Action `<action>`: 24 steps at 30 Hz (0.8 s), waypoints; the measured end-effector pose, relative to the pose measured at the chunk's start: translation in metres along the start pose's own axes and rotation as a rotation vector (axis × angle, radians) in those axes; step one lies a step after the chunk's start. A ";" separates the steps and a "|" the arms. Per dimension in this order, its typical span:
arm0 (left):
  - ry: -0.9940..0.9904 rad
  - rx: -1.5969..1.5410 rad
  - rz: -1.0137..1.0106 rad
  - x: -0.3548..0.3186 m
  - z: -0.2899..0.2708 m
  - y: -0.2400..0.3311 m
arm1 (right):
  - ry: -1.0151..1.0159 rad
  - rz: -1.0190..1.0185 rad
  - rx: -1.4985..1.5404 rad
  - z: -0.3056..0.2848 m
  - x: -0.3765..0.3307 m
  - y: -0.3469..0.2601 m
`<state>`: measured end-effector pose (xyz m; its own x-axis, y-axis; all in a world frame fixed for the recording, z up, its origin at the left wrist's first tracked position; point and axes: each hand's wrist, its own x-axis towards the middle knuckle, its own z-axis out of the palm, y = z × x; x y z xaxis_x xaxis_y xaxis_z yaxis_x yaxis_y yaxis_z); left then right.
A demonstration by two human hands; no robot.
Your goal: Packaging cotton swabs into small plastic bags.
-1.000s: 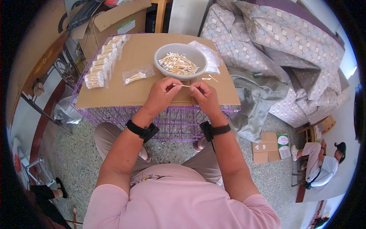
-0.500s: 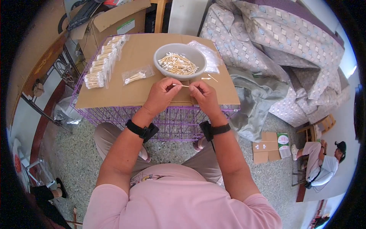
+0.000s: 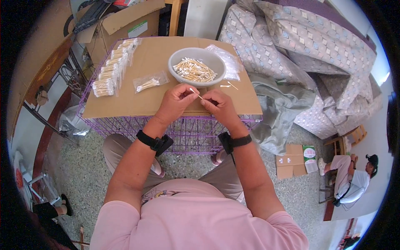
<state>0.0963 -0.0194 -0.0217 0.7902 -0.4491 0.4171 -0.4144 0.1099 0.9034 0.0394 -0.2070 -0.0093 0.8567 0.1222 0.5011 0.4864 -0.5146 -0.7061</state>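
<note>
Between my two hands, just in front of the bowl, a single cotton swab [image 3: 194,92] is held at a slant, its white tip up and to the left. My left hand [image 3: 177,100] pinches it near the middle. The fingers of my right hand [image 3: 218,104] close on its lower end. Behind them stands a grey bowl [image 3: 171,71] heaped with loose cotton swabs [image 3: 195,69]. A partly filled clear bag of swabs [image 3: 150,82] lies left of the bowl. Further left, several packed bags of swabs [image 3: 111,71] overlap in a row.
Cardboard [image 3: 125,103] tops a purple wire cage [image 3: 175,131]. Empty clear bags [image 3: 227,62] and a few loose swabs [image 3: 232,85] lie right of the bowl. Patterned covers [image 3: 300,37] are piled at the right. Another person [image 3: 354,183] sits at the far right.
The swab has tilted from nearly level to a slant, its right end now lower. My right hand has shifted slightly left and down; my left hand keeps its pinch.
</note>
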 end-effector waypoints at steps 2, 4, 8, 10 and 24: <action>-0.018 -0.035 0.017 0.001 0.001 0.000 | 0.021 0.001 0.036 0.001 0.000 -0.001; 0.019 -0.204 -0.010 0.002 0.007 0.007 | 0.047 0.005 0.070 0.001 -0.002 0.002; -0.079 -0.112 0.024 0.002 0.002 -0.002 | 0.086 0.177 0.332 0.005 -0.004 0.009; -0.060 0.189 0.176 0.003 0.006 0.002 | 0.115 0.139 0.383 0.006 -0.004 0.011; -0.036 0.060 -0.012 -0.001 0.006 0.001 | 0.166 0.183 0.344 0.004 -0.007 0.014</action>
<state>0.0930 -0.0240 -0.0221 0.7792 -0.4815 0.4013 -0.4320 0.0513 0.9004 0.0409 -0.2121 -0.0247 0.9086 -0.0975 0.4061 0.3820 -0.1987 -0.9025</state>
